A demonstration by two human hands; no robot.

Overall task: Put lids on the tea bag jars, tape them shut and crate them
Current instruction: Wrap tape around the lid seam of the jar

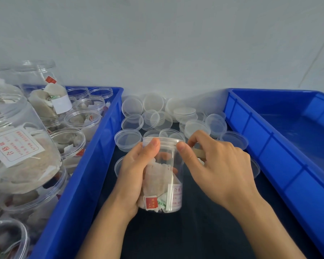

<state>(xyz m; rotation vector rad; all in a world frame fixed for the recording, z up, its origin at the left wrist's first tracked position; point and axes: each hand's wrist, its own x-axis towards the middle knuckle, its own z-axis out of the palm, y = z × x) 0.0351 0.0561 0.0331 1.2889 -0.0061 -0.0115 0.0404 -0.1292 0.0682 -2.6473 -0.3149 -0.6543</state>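
Jar (164,176) of tea bags, lidded, stands upright on bench between two blue crates, left hand (137,171) wrapped round its left wall, right hand (213,165) pinching tape strip (173,176) at the lid rim, empty crate (288,131) right.

Dark table (204,230): lids (153,109), two blue crates (94,165).

Lidded jar w/ tape strip, centre frame

Clear jar (163,176) of tea bags (155,176), upright on dark mat, lid (162,140) on; clear tape strip (171,180) down its side. Loose lids (168,113) at 12 o'clock, open jars (45,128) in crate at 9, empty blue crate (295,131) at 3.
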